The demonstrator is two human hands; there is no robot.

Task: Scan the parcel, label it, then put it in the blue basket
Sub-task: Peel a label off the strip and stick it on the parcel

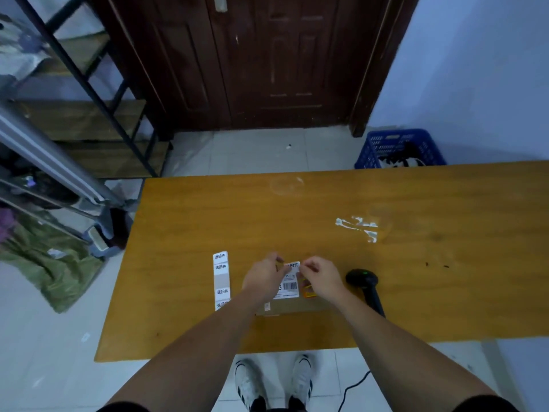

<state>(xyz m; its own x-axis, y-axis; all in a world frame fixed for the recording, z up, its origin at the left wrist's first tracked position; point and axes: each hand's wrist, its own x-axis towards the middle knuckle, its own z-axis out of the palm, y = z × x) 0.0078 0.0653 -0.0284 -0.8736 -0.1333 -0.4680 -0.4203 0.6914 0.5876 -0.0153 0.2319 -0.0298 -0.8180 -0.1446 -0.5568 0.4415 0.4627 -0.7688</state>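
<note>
A flat brown cardboard parcel (pixel 300 306) lies on the wooden table (pixel 416 278) near its front edge, bearing a white shipping slip with a barcode (pixel 289 288). A small white label (pixel 292 265) with black characters sits at the slip's top edge. My left hand (pixel 263 278) pinches the label's left end, and my right hand (pixel 319 276) pinches its right end. A strip of the same white labels (pixel 222 279) lies just left of my left hand. The blue basket (pixel 398 148) stands on the floor beyond the table's far right side.
A black handheld barcode scanner (pixel 367 285) lies on the table right of my right hand, its cable running off the front edge. Torn tape residue (pixel 359 226) marks the tabletop. A metal shelf rack (pixel 74 114) stands at left, a dark wooden door (pixel 252 60) behind.
</note>
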